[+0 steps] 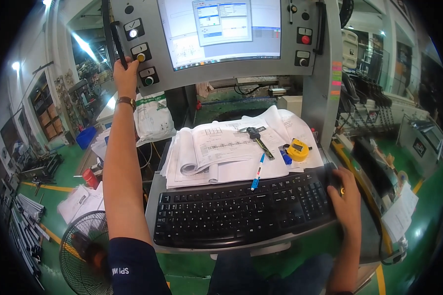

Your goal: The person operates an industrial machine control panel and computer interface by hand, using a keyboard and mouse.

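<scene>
A person's two bare hands spanned a workshop control station, the left hand (125, 76) raised to the lower end of a black handle (118, 40) on a grey control panel (161, 73), fingers bent to one side of it and the thumb close by a yellow push button (141, 57); how firmly it gripped, or whether the button was pressed, could not be told. The right hand (347, 196) lay half curled at the right end of a black keyboard (221, 214), over a dark object mostly hidden by the fingers, perhaps a mouse, and its hold could not be made out. The keyboard sat on a grey surface (156, 184), just in front of a stack of technical drawings (221, 160) with a page curled back. On the papers lay a black digital caliper (253, 133), a blue-and-white marker pen (257, 172) whose lower end reached the keyboard, and a yellow tape measure (297, 151). Above, a dialog window (225, 22) stood open on the lit monitor (221, 55), suggesting work under way rather than finished, with measuring tools set down and drawings spread; how much was done or left could not be read. Beyond, a floor fan (86, 250) stood near the left sleeve.
</scene>
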The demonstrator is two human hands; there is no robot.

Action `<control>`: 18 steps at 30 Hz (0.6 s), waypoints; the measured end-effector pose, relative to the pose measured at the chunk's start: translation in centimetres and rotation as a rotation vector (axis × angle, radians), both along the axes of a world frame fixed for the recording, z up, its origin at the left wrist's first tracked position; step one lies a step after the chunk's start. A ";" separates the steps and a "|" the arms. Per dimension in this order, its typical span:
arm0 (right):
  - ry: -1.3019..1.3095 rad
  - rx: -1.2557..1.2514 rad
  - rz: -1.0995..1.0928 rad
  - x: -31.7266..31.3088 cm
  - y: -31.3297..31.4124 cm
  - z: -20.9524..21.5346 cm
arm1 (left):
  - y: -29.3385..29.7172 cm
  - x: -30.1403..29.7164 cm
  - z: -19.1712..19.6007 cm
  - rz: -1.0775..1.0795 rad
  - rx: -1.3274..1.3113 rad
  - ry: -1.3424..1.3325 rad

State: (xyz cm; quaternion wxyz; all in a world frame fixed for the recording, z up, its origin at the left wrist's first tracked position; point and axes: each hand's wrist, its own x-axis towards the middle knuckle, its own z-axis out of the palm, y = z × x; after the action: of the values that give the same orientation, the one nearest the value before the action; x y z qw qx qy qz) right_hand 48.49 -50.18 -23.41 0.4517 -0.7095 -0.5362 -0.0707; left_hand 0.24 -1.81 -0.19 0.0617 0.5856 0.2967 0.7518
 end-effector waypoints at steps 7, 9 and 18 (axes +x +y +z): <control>0.023 -0.017 -0.028 -0.3 -0.1 0.3 | -0.5 0.6 -0.1 0.019 0.035 -0.045; 0.025 -0.023 -0.027 -0.2 -0.1 0.2 | -0.2 0.4 0.0 0.001 0.050 -0.042; 0.012 -0.025 -0.015 -0.1 0.1 0.1 | 0.3 0.1 0.0 -0.002 0.059 -0.029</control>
State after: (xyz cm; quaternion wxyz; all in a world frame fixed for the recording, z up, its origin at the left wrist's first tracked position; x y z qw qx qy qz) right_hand 48.40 -50.12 -23.27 0.4454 -0.7194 -0.5293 -0.0632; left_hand 0.31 -1.49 -0.24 0.0493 0.5765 0.2729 0.7686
